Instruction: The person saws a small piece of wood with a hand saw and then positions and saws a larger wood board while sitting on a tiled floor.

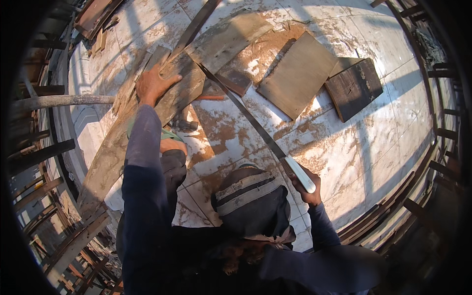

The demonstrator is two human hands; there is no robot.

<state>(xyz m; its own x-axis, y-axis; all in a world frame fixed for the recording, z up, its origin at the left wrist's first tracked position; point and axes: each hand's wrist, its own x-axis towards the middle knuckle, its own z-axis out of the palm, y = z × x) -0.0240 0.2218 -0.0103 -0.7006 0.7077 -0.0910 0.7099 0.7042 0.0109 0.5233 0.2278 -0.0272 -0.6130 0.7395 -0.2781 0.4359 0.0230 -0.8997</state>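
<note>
A long weathered plank (114,147) runs from the lower left up toward the middle. My left hand (151,86) lies on its upper part, thumb spread away from the fingers, pressing on the wood. In my right hand (309,188) is the white handle of a handsaw (260,129), fingers wrapped round it. The saw's long blade slants up and left, its tip end meeting the edge of the wood right of my left hand. Beside the plank, my foot (173,145) in a green-strapped sandal shows under my bent knee.
Sawdust is scattered over the pale tiles (339,157). A wide board (299,73) and a dark board (354,89) lie at the right. What looks like a hammer head (187,125) sits near my foot. Another weathered board (231,42) and a dark strip (196,23) lie ahead.
</note>
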